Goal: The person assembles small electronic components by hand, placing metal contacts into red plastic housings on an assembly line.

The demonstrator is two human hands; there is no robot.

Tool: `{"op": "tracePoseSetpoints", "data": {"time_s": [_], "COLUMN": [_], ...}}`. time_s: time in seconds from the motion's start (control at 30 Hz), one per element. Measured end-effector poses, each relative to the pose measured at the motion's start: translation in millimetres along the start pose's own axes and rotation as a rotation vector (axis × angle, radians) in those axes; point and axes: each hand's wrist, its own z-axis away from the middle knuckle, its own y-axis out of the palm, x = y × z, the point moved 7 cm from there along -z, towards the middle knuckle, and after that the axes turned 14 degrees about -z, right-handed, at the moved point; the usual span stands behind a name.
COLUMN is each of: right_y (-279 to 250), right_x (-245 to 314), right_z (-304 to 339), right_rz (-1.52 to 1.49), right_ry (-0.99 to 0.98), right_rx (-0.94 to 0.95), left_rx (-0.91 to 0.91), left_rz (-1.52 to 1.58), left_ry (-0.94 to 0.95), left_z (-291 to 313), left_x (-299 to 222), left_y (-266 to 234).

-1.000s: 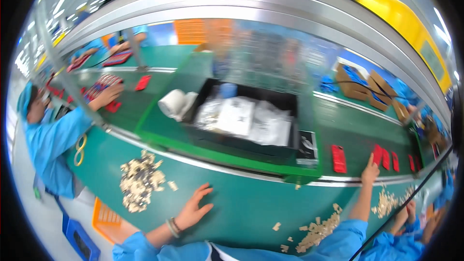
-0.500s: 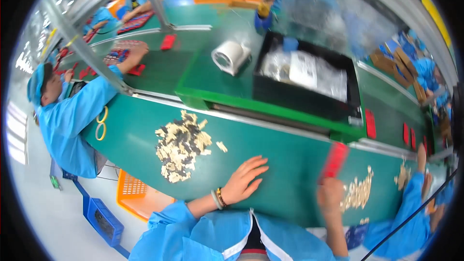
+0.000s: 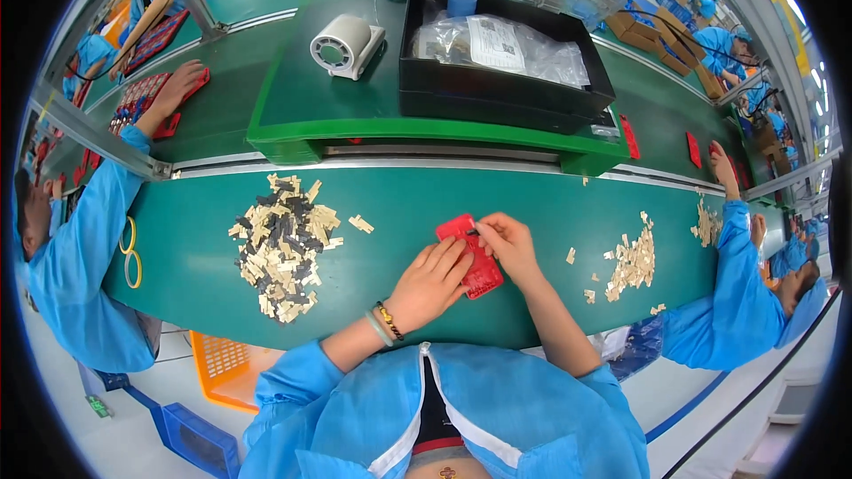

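Note:
A flat red plastic panel (image 3: 484, 279) lies tilted on the green worktable in front of me. My left hand (image 3: 428, 288) rests on its left side, fingers lying across its middle and gripping it. At its top right edge, my right hand (image 3: 510, 244) has thumb and fingers pinched together. A small dark spot shows by those fingertips; whether it is a held piece or part of the panel I cannot tell. Left of my hands is a heap of small cream and black pieces (image 3: 282, 248). A smaller pile of cream pieces (image 3: 632, 262) lies to the right.
A green raised shelf (image 3: 355, 129) carries a white fan (image 3: 342, 46) and a black bin (image 3: 497, 102) of bagged parts. Behind it runs a conveyor (image 3: 222, 120) with red panels (image 3: 628, 137). Co-workers' arms reach in at both sides. Two yellow rings (image 3: 132, 269) lie far left.
The red panel came from the right, held in my right hand, down to the table before me. My left hand has moved onto it. My view has shifted.

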Motion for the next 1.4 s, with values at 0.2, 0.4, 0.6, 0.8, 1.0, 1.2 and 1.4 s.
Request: {"op": "tracePoseSetpoints", "data": {"time_s": [0.2, 0.4, 0.6, 0.8, 1.0, 1.2, 1.4], "right_y": [11, 9, 13, 15, 17, 18, 20], "right_x": [-16, -26, -19, -13, -10, -7, 3], "right_z": [-25, -34, -33, -31, -29, -29, -23], "right_rz": [0.048, 0.15, 0.28, 0.371, 0.418, 0.424, 0.358], "right_ry": [0.053, 0.003, -0.049, -0.05, -0.072, -0.067, -0.125], "right_rx": [0.052, 0.011, -0.061, -0.083, -0.085, -0.081, -0.103], "left_rx": [-0.061, -0.09, -0.083, -0.074, -0.08, -0.061, -0.08], "left_rz": [-0.152, -0.151, -0.151, -0.134, -0.113, -0.105, -0.056], "left_ry": [-0.089, -0.093, -0.102, -0.121, -0.156, -0.15, -0.153], "left_z": [-6, -6, -7, -6, -5, -4, -7], "left_x": [3, 5, 5, 6, 7, 8, 10], "left_y": [7, 6, 7, 9, 6, 8, 2]}}
